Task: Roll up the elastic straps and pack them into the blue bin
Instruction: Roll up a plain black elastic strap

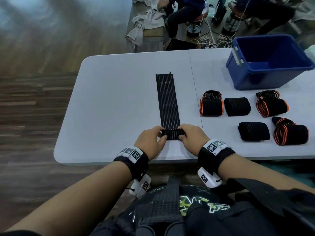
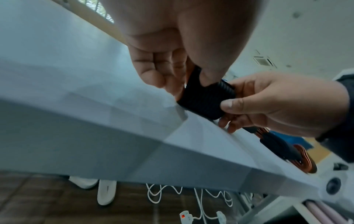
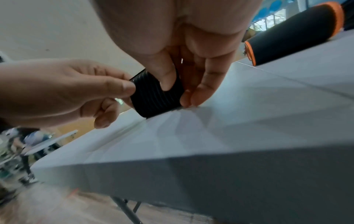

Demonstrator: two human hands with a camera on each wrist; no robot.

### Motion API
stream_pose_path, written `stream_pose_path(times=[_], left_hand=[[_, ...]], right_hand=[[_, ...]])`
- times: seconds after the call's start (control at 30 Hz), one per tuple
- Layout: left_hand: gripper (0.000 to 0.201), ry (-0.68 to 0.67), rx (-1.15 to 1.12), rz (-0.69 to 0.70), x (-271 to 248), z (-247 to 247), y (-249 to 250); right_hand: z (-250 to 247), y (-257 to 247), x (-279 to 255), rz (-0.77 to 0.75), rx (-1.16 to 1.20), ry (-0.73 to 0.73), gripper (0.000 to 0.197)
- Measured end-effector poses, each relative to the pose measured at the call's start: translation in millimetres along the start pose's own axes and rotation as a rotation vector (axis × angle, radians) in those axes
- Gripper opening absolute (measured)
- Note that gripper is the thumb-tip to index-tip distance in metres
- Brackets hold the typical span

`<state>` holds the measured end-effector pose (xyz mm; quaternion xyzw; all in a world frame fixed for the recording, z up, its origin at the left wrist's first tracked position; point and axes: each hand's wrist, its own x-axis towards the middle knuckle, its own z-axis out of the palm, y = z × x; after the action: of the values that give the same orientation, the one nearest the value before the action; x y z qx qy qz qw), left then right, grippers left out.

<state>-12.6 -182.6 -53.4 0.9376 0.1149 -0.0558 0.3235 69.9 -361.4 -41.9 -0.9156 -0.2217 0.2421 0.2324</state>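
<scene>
Left hand (image 1: pixel 150 142) and right hand (image 1: pixel 192 137) pinch the strap's rolled end (image 1: pixel 173 134).
Thumbs at 6 o'clock, fingers curled over; the rest of the strap lies flat toward 12 on the table (image 1: pixel 110 99).

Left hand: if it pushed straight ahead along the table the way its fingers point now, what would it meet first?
Probably nothing soon. The left hand pinches the rolled end of the black ribbed elastic strap, whose flat length lies alongside; beyond it, bare white folding table to the far edge.
</scene>
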Motion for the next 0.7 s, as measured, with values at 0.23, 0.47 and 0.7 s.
stream_pose_path(times=[0.23,0.47,0.7], left_hand=[[0.021,0.034,-0.162,-0.175,6.8,2.8,-0.8],[0.017,0.03,-0.121,-0.127,4.1,6.6,-2.9],[0.03,-0.024,0.038,-0.03,7.5,3.2,-2.8]], right_hand=[[6.8,4.3,7.1,0.171,0.208,0.079,0.038],[9.8,1.1,3.4,0.121,0.135,0.059,0.024],[5.9,-3.8,2.2,0.093,-0.025,-0.011,0.043]])
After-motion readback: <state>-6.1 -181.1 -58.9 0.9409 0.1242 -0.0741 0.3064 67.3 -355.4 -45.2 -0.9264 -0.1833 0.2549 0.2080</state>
